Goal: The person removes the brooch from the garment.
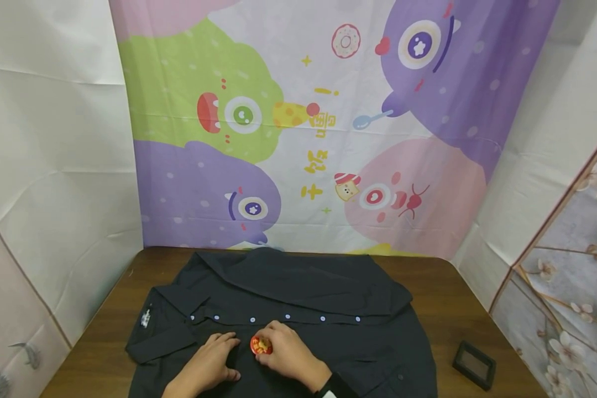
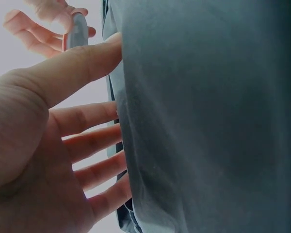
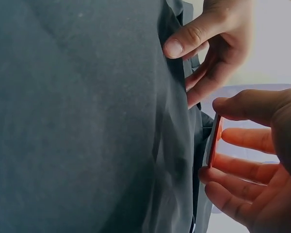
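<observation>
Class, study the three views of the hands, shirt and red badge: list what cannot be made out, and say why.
- Badge picture: too small in head view, edge-on in right wrist view.
- Shirt hem: cut off by the head view's bottom edge.
- Left hand fingertips: hidden behind the fabric in left wrist view.
- Right hand grip: partly hidden by its own fingers.
- Small dark tray: contents indistinct.

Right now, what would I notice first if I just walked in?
Probably the big cartoon monster backdrop hanging behind the table. Next, the black shirt spread flat on the brown table, and the round red badge that the right hand pinches against it, while the left hand presses the cloth beside it.
</observation>
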The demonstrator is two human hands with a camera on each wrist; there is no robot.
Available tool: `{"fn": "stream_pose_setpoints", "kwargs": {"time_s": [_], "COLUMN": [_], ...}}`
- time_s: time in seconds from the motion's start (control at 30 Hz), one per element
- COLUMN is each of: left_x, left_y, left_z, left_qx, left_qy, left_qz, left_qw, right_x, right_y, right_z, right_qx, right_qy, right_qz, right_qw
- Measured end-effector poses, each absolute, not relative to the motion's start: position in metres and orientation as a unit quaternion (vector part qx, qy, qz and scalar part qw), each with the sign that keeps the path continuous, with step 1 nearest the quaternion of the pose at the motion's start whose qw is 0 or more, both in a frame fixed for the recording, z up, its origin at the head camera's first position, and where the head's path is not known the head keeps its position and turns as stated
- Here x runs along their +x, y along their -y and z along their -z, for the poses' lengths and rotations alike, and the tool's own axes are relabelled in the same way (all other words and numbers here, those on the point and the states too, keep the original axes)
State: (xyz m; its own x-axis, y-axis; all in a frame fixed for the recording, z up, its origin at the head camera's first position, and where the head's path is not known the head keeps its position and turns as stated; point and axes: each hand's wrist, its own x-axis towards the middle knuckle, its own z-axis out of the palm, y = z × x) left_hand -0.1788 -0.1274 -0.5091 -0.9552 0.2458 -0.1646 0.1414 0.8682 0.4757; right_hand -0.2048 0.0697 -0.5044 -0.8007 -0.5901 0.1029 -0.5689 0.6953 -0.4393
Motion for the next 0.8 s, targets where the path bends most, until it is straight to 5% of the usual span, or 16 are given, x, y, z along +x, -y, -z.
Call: {"fn": "stream_pose_setpoints", "kwargs": {"time_s": [0.8], "left_x": [-0.1793], "left_y": [0.1273], "left_z": [0.5072], "left_qx": [0.119], "left_qy": [-0.955], "left_qz": [-0.269], "left_qw": [0.037], "right_x": [-0.2076], "right_y": [-0.0687], "right_z": [0.5005], "right_qx": [-0.312], "right_qy": [-0.914], "right_qz": [0.257], "right_qw": [0.005]}}
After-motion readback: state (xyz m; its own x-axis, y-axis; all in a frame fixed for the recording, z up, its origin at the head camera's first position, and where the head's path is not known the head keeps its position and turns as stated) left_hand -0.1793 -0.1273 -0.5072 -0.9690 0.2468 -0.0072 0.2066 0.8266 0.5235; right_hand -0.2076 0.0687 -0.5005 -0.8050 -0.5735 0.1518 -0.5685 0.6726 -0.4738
